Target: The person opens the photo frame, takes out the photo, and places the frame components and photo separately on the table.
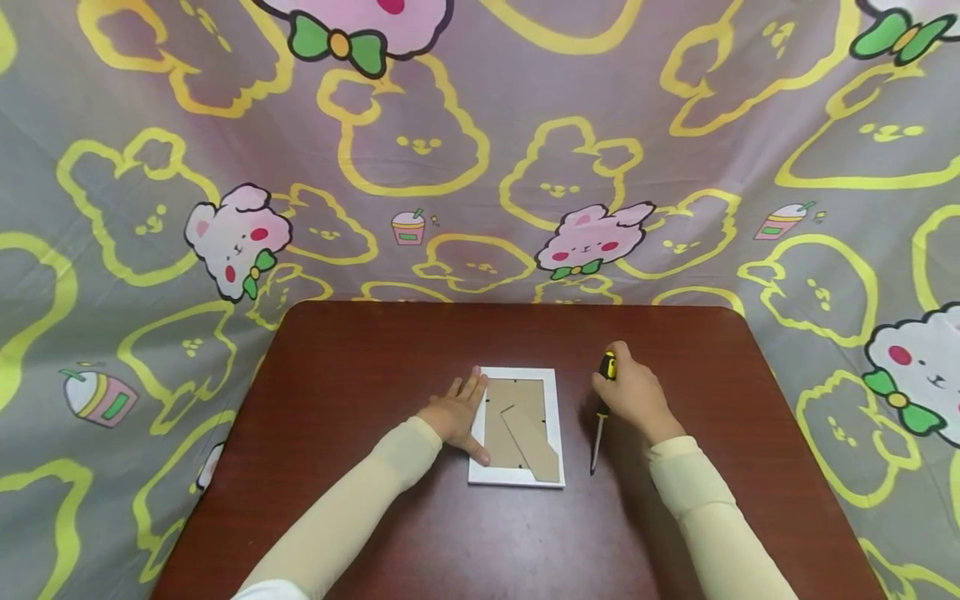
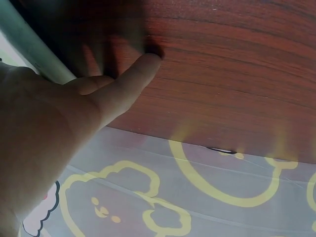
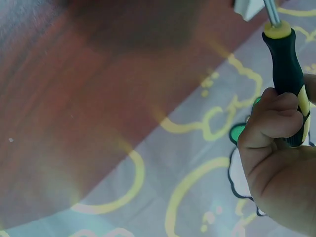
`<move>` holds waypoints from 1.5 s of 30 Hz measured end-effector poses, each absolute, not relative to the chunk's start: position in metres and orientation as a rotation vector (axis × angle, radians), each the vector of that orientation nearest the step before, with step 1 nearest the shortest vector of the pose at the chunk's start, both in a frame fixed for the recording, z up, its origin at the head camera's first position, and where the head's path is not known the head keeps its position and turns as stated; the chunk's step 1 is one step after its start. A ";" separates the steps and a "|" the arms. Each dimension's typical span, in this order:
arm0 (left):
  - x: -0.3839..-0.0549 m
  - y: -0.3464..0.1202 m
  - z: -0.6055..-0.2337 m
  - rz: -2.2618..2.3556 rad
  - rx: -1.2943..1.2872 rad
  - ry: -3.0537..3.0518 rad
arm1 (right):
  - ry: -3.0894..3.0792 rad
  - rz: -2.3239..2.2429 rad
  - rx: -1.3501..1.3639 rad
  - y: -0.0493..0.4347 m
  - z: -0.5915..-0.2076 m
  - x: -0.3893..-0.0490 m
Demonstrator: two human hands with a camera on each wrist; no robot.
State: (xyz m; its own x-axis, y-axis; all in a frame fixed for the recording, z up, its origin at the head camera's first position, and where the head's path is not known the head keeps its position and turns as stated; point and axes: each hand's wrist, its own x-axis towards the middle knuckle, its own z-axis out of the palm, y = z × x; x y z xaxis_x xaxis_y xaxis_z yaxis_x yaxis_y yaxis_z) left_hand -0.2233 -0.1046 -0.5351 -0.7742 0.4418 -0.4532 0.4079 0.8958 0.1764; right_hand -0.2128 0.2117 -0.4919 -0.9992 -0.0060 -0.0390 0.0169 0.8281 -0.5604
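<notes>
A white picture frame (image 1: 554,408) lies face down on the table, its tan backing board (image 1: 517,433) and angled stand leg showing. Small dark tabs dot the board's edges. My left hand (image 1: 456,414) rests along the frame's left side, fingers spread, thumb over the lower left edge. In the left wrist view that hand (image 2: 54,108) reaches past the pale frame edge with a finger toward the wood. To the right of the frame, my right hand (image 1: 636,392) grips the black and yellow handle of a screwdriver (image 1: 597,442), its shaft pointing down toward the table.
The dark reddish wooden table (image 1: 360,350) has rounded far corners. Behind it and at both sides hangs a grey curtain (image 1: 495,217) printed with yellow outlines and cartoon rabbits. Pale sleeves (image 1: 375,475) cover both forearms.
</notes>
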 end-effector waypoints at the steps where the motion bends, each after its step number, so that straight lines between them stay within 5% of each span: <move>1: -0.223 -0.105 -0.535 0.094 0.613 2.564 | 2.968 -0.913 0.002 0.212 -0.488 -0.212; 18: -0.221 -0.104 -0.531 0.077 0.618 2.575 | 3.050 -0.948 -0.072 0.209 -0.444 -0.200; 45: -0.222 -0.104 -0.531 0.089 0.602 2.566 | 2.771 -1.448 -0.164 0.210 -0.464 -0.201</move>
